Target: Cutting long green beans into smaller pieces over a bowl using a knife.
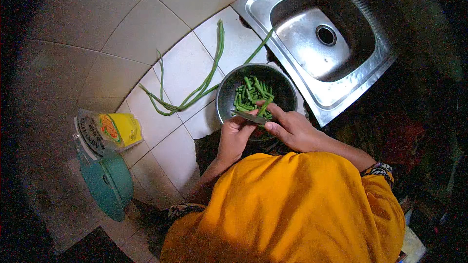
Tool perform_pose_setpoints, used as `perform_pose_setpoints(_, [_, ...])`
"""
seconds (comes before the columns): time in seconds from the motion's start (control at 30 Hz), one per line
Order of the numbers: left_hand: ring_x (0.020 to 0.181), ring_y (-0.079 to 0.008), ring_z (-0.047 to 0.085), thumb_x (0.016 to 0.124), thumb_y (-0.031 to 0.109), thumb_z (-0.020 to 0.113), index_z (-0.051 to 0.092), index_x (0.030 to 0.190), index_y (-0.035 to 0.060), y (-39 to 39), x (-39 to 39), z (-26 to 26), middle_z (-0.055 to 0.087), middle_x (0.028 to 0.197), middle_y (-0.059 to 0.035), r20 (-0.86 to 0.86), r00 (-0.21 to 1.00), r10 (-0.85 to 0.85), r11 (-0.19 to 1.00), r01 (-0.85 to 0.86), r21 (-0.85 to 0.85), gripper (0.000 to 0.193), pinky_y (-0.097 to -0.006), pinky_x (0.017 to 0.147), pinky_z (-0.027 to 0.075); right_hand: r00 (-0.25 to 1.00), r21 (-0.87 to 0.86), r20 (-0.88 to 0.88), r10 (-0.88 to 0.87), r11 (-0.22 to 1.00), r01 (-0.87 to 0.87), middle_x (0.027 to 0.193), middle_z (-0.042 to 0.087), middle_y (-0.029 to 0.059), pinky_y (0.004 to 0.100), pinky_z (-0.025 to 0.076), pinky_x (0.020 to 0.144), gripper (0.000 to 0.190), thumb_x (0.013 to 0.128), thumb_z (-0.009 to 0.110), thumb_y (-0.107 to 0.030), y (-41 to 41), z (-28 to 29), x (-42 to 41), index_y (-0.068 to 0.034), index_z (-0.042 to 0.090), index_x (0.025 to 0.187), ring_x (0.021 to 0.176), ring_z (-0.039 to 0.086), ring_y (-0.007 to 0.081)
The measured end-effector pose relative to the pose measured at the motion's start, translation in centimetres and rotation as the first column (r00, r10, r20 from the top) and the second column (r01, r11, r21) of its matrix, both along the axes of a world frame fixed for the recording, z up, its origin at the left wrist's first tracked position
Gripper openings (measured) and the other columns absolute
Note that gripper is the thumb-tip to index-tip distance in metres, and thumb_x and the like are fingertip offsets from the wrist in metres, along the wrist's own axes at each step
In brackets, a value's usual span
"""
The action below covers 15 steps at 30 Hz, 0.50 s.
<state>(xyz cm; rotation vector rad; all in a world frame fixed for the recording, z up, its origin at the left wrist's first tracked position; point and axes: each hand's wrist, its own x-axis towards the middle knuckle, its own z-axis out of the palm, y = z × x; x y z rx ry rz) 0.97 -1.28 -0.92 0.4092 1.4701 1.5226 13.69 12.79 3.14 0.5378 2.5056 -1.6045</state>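
Observation:
A dark-bladed knife [252, 117] lies across both my hands, above the near rim of a round metal bowl [221, 107]. My right hand [292, 128] closes on the knife's right end, its thumb against the metal. Its index finger touches green bean pieces [265, 106] just behind the blade. My left hand [236, 135] is curled under the blade, with thumb and fingertips against it; whatever lies inside those fingers is hidden. Short cut long beans [250, 89] are heaped in the bowl.
Uncut long beans [197, 91] stretch over the white tiled counter [175, 58]. One bean [260, 45] reaches the stainless steel sink [292, 58]. At left are a yellow printed food packet [129, 129] and a teal container [109, 186]. The counter has a jagged broken edge [197, 153].

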Motion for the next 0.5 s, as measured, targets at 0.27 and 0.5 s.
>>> perform_pose_setpoints(0.27, [0.062,-0.0048,0.05,0.087,0.009,0.055,0.061,0.104,0.0015,0.2,0.1,0.1,0.062,0.082,-0.0003,0.141,0.99,-0.013,0.999,0.02,-0.05,0.02,-0.0185,0.052,0.041,0.999,0.001,-0.02,-0.027,1.0,0.027,0.063,0.051,0.0173,0.0384,0.04,0.056,0.052,0.094,0.039,-0.036,0.0,-1.3,0.3,-0.008,0.027,0.135,0.06,0.056,0.0348])
perform_pose_setpoints(0.5, [0.061,-0.0053,0.05,0.084,0.005,0.056,0.062,0.103,0.0022,0.5,0.4,0.3,0.062,0.083,-0.0005,0.163,0.985,0.049,0.997,-0.039,-0.061,0.02,-0.0182,0.049,0.039,0.999,-0.02,-0.044,-0.028,0.999,0.027,0.069,0.055,0.0198,0.0398,0.042,0.059,0.052,0.094,0.038,-0.037,-0.1,-1.3,0.2,-0.008,0.027,0.135,0.065,0.058,0.037])
